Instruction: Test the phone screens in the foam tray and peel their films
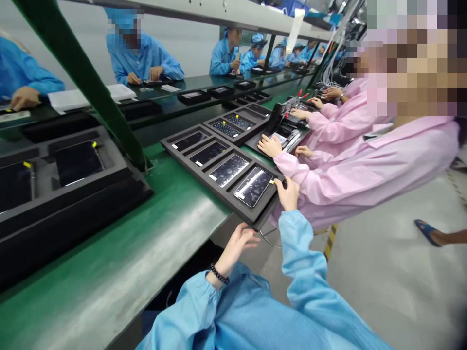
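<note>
- My right hand bends at the dark grey rectangular tray; whether its fingers pinch, I cannot tell.
- My left hand, fingers loosely spread, hangs near its corner.
- A glossy black rectangular screen lies in the nearest compartment.

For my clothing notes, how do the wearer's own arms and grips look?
Both sleeves are loose and light blue; the left cuff is gathered. A black beaded bracelet circles the left wrist. The left grip and right grip are bare hands without gloves.
</note>
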Tool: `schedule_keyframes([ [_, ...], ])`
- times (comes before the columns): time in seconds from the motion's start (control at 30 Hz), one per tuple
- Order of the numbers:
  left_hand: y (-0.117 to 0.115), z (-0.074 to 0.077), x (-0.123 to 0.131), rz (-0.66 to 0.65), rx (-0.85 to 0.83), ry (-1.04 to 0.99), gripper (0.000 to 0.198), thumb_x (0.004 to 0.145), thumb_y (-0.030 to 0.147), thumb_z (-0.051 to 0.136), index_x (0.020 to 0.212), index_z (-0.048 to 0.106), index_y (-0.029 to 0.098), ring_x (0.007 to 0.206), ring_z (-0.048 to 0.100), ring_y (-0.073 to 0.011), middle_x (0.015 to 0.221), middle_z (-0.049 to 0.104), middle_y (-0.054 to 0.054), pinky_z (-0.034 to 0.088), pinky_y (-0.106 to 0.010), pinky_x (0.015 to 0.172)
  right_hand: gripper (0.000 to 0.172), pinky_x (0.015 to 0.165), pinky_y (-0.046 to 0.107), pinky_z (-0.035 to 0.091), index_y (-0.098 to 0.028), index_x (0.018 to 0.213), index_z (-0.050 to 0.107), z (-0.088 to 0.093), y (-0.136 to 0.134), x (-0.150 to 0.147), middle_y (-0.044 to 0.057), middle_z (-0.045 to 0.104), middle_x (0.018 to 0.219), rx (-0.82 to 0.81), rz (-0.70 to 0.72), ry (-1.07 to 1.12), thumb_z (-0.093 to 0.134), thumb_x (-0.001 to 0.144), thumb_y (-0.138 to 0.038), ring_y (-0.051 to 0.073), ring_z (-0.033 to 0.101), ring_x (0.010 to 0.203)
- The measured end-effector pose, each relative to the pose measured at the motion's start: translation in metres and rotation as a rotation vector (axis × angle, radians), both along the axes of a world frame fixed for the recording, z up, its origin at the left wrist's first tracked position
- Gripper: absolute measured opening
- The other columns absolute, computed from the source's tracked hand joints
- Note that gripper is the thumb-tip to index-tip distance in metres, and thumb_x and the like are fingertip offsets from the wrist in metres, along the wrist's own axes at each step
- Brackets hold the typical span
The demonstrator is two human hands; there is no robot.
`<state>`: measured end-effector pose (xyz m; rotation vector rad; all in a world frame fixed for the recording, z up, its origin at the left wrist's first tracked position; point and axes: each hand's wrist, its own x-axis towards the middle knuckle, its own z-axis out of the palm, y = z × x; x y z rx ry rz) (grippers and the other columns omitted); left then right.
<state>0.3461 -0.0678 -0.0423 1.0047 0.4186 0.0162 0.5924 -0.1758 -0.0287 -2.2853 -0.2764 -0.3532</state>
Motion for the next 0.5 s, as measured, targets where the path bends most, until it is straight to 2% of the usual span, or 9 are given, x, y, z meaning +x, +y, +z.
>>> schedule_keyframes([
  [0.1, 0.005, 0.004, -0.010, 0.071, -0.073, -0.019, 0.064, 0.075, 0.056, 0.080, 0.117, 0.064, 0.011, 0.110, 0.072, -0.0330, 0.122, 0.069, -0.022, 0.058, -0.052, 0.099, 0.036, 0.097, 0.047, 0.057, -0.018, 0.125, 0.064, 0.006, 0.002, -0.004, 0.009, 0.066, 0.128, 0.006, 0.041, -0.019, 0.065, 0.098, -0.041, 0.023, 0.066, 0.112],
  [0.2, 0.022, 0.008, -0.045, 0.220, -0.108, -0.042, 0.056, 0.075, 0.051, 0.082, 0.113, 0.069, 0.012, 0.122, 0.068, -0.0343, 0.125, 0.071, -0.020, 0.053, -0.053, 0.110, 0.032, 0.090, 0.042, 0.059, -0.017, 0.117, 0.066, 0.007, 0.002, -0.036, 0.007, 0.069, 0.117, 0.025, 0.168, -0.049, 0.064, 0.099, -0.043, 0.020, 0.068, 0.102],
  [0.27, 0.030, 0.008, -0.071, 0.382, -0.123, -0.038, 0.051, 0.075, 0.050, 0.082, 0.110, 0.072, 0.014, 0.123, 0.068, -0.0318, 0.119, 0.075, -0.016, 0.051, -0.051, 0.114, 0.030, 0.083, 0.038, 0.057, -0.016, 0.097, 0.068, 0.006, 0.003, -0.069, 0.002, 0.070, 0.095, 0.047, 0.278, -0.056, 0.063, 0.099, -0.046, 0.017, 0.067, 0.086],
  [0.33, 0.033, 0.007, -0.089, 0.550, -0.138, -0.029, 0.046, 0.074, 0.054, 0.081, 0.102, 0.074, 0.018, 0.119, 0.070, -0.0291, 0.109, 0.078, -0.011, 0.052, -0.051, 0.114, 0.041, 0.078, 0.037, 0.054, -0.021, 0.067, 0.060, 0.007, 0.006, -0.106, 0.002, 0.066, 0.074, 0.081, 0.381, -0.065, 0.057, 0.098, -0.047, 0.020, 0.065, 0.077],
  [0.4, 0.030, 0.006, -0.094, 0.681, -0.152, -0.023, 0.044, 0.073, 0.057, 0.080, 0.096, 0.073, 0.020, 0.113, 0.072, -0.0270, 0.103, 0.078, -0.007, 0.055, -0.052, 0.111, 0.044, 0.075, 0.037, 0.052, -0.025, 0.057, 0.050, 0.011, 0.010, -0.138, 0.003, 0.064, 0.068, 0.115, 0.490, -0.061, 0.058, 0.095, -0.045, 0.021, 0.063, 0.076],
  [0.5, 0.024, 0.006, -0.076, 0.786, -0.163, -0.014, 0.042, 0.072, 0.054, 0.080, 0.097, 0.073, 0.021, 0.105, 0.073, -0.0244, 0.103, 0.078, -0.006, 0.060, -0.049, 0.102, 0.047, 0.072, 0.037, 0.049, -0.026, 0.051, 0.039, 0.021, 0.018, -0.167, 0.002, 0.057, 0.060, 0.154, 0.610, -0.030, 0.061, 0.091, -0.040, 0.022, 0.059, 0.072],
])
